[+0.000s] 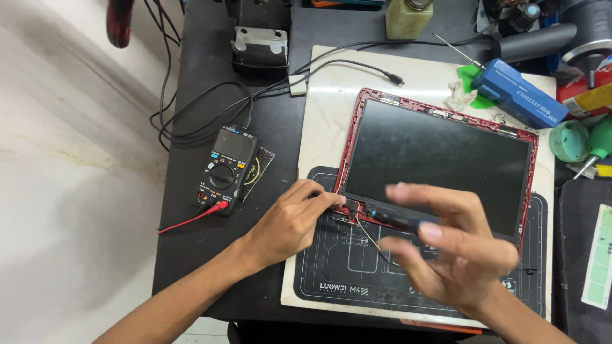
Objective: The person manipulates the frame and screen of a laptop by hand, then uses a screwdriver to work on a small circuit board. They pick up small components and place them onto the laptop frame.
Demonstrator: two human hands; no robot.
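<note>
The left hand (290,223) pinches the near-left corner of the red-framed screen panel (440,156) on the desk, while the right hand (456,255), just right of it, grips a dark screwdriver (395,221) pointing leftward at that corner.

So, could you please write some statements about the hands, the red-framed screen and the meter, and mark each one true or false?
1. The left hand touches the lower left corner of the red-framed screen panel. True.
2. The right hand holds a dark screwdriver. True.
3. The multimeter lies on top of the screen panel. False: it lies on the dark table, left of the panel.
4. The blue tool case lies beside the left hand. False: it lies beyond the panel's upper right corner.
5. A red lead is plugged into the multimeter. True.
</note>
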